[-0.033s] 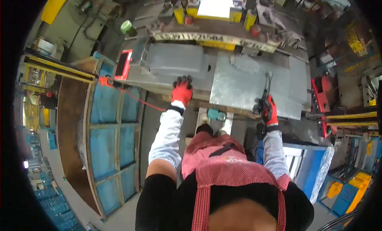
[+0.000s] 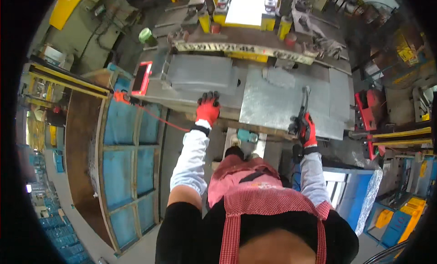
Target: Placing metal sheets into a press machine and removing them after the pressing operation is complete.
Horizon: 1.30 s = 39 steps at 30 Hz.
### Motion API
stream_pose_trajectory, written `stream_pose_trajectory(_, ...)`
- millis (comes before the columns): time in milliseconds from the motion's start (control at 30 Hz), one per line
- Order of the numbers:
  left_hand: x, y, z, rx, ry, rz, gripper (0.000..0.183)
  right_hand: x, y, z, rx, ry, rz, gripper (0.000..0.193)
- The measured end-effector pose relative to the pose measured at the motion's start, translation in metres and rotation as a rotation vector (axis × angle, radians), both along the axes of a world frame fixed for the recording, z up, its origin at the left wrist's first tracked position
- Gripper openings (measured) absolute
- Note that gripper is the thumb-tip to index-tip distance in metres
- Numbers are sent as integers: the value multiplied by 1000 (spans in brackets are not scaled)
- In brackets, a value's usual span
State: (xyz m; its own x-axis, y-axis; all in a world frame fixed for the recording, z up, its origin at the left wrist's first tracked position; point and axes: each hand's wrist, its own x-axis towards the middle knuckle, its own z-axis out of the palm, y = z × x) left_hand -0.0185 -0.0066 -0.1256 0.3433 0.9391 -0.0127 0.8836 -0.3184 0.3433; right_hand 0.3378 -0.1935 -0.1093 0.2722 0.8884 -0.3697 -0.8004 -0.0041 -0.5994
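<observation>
My left hand (image 2: pixel 208 110), in a red glove with dark fingertips, lies at the front edge of the metal bench (image 2: pixel 186 96). Its fingers are spread, with nothing in them. To the right, my right hand (image 2: pixel 307 130) in a similar glove is closed round the lower end of a long dark tool (image 2: pixel 304 107) with a pale rounded tip; its exact kind is unclear. The tool lies over a flat grey metal sheet (image 2: pixel 266 100) and points away from me. A stack of grey metal sheets (image 2: pixel 200 69) sits beyond my left hand.
A red-framed device (image 2: pixel 142 77) lies at the bench's left end. Behind the bench stands a machine bed (image 2: pixel 246 48) with yellow blocks and a bright white plate (image 2: pixel 246 8). A blue-panelled frame (image 2: pixel 133 148) stands at left, a blue cabinet (image 2: pixel 357 196) at right.
The whole view has shifted very slightly. Both hands, the tool and the sheets keep the same places relative to each other.
</observation>
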Motion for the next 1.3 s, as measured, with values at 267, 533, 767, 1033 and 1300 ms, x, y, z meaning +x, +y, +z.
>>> stream_pose_trajectory(267,2,0,10,-72,57,32,42,4,0,-7,-43,-251,69,24)
stream_pose_trajectory(533,1,0,8,-55,49,28,42,-2,-2,3,-40,-229,33,16)
stream_pose_trajectory(767,0,0,10,-77,53,42,45,-3,-1,4,-86,-227,13,21)
stream_pose_trajectory(1033,-2,4,-4,-28,49,21,43,-5,-1,5,-110,-268,0,10)
stream_pose_trajectory(1300,-1,2,1,-17,21,4,46,-3,-1,2,-77,-268,5,12)
